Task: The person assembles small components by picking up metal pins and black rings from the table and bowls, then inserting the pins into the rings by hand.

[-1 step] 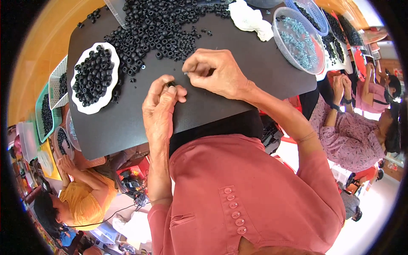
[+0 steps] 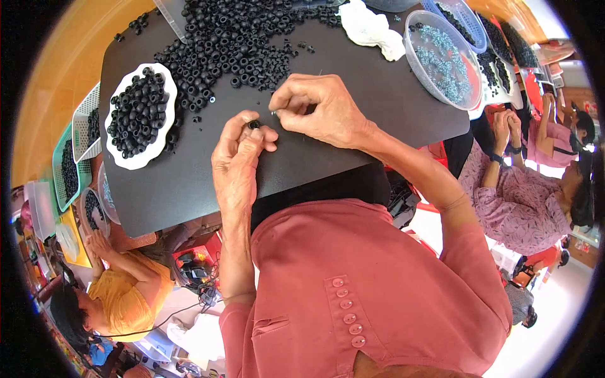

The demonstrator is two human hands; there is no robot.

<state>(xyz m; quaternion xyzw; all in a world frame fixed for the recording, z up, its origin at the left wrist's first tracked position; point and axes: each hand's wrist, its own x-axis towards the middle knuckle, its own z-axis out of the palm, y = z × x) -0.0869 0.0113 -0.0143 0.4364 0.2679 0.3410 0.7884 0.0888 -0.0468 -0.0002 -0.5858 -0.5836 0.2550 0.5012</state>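
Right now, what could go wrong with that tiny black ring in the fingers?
The left hand pinches one small black ring only at the fingertips, so it might slip and roll off the black board. The right hand holds something too small to identify; it might drop. The loose ring pile could be nudged and scatter.
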